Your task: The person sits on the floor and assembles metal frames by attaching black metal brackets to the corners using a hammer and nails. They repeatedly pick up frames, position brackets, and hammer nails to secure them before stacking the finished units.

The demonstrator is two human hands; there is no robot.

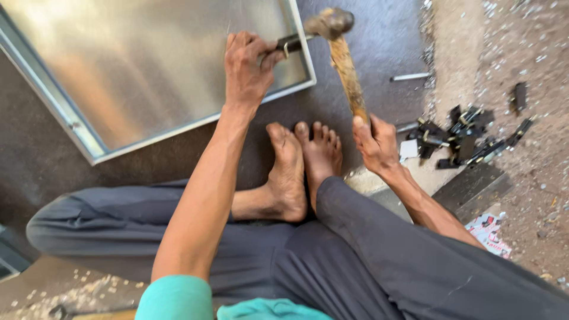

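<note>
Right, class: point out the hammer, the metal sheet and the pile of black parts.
hammer (348,74), head view, on its wooden handle.
metal sheet (142,59), head view, on its shiny face.
pile of black parts (462,136), head view, on the pile's middle.

Dark grey mat (379,47) on the ground. Right of it, bare dusty floor (533,195) strewn with pale chips and grit. More light shavings (77,290) at lower left. Warm daylight, soft shadows. No walls or windows in view.

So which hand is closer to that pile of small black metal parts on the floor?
Right. The right hand, gripping the hammer handle, sits just left of the black metal parts. The left hand is far off, pressing a punch tool on the metal sheet.
</note>
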